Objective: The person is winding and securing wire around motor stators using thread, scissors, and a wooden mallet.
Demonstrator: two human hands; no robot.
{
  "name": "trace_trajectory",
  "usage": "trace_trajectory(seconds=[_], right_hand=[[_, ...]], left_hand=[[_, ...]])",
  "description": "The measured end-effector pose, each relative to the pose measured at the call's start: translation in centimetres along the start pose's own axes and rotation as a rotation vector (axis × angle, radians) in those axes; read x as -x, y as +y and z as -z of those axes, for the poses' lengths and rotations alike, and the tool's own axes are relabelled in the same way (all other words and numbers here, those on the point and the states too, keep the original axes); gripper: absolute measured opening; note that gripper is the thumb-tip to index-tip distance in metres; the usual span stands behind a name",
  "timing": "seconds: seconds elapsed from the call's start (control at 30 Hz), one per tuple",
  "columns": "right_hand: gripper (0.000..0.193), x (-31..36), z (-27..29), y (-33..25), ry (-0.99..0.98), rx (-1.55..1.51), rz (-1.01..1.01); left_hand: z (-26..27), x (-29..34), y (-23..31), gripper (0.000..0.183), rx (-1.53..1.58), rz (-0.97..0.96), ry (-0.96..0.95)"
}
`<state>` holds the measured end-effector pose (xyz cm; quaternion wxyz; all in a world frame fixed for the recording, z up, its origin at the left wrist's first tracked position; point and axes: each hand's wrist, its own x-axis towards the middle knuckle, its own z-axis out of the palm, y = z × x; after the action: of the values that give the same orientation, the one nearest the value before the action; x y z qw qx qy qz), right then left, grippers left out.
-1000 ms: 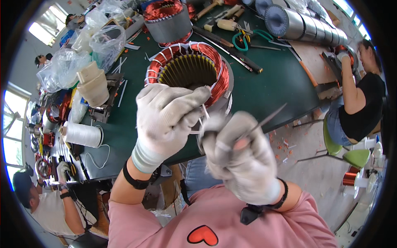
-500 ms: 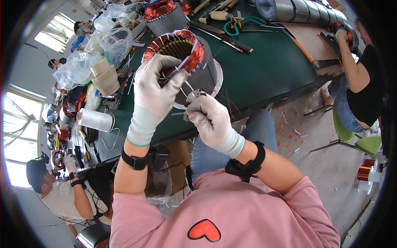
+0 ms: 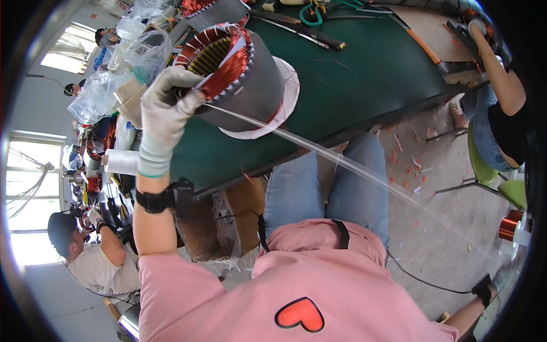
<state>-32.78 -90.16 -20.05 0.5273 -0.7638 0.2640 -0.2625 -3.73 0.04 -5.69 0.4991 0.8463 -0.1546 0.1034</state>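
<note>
A grey motor stator (image 3: 245, 85) with red-orange copper windings (image 3: 231, 71) and yellowish slot liners stands on the table, tilted in view. At its near left rim is my left hand (image 3: 168, 105), in a white glove, its fingers and thumb closed on the winding's edge. From beside that thumb a white cord (image 3: 307, 145) stretches taut across my lap to the far lower right, blurred by motion. My right hand (image 3: 503, 277), also gloved, is out at that end with the arm extended. Its fingers are smeared, but the taut cord runs to it.
Under the stator lies a round white pad (image 3: 290, 80). Pliers, a green-handled tool (image 3: 310, 14) and rods lie behind it. A second stator (image 3: 213, 14), plastic bags (image 3: 97, 94) and a white thread spool (image 3: 121, 162) are at left. Co-workers sit at both sides.
My right hand has swung from beside the stator to the far lower right, drawing the cord out long. My left hand stays at the winding. The view has shifted.
</note>
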Motion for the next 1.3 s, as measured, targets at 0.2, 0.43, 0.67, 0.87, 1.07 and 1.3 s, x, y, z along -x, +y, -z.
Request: trace_trajectory(seconds=[0.2, 0.43, 0.67, 0.87, 1.07, 1.3], right_hand=[[0.048, 1.8, 19.2, 8.4, 0.262, 0.202, -0.08], [0.049, -5.4, 6.3, 10.8, 0.53, -0.234, -0.323], [0.047, 7.1, -32.7, -12.1, -0.429, -0.354, -0.456], [0.042, 18.9, -52.1, -32.4, -1.415, -0.445, -0.421], [0.036, 19.4, -58.5, -34.0, -1.65, -0.759, -0.699], [0.034, 18.8, -60.7, -33.5, -1.189, -0.039, 0.579]], left_hand=[[-2.9, 1.6, 1.0, 0.033, -0.84, -0.464, 0.349], [-15.2, 7.0, 1.2, 0.081, -0.591, -0.316, -0.511], [-2.9, 12.4, -4.0, 0.013, -0.715, -0.02, -0.004], [2.1, 5.2, 0.8, 0.02, -0.47, -0.043, 0.466], [-0.6, -2.7, 7.5, 0.018, -0.701, -0.218, 0.08], [1.0, -8.1, 5.4, 0.025, -0.958, -0.378, -0.537]])
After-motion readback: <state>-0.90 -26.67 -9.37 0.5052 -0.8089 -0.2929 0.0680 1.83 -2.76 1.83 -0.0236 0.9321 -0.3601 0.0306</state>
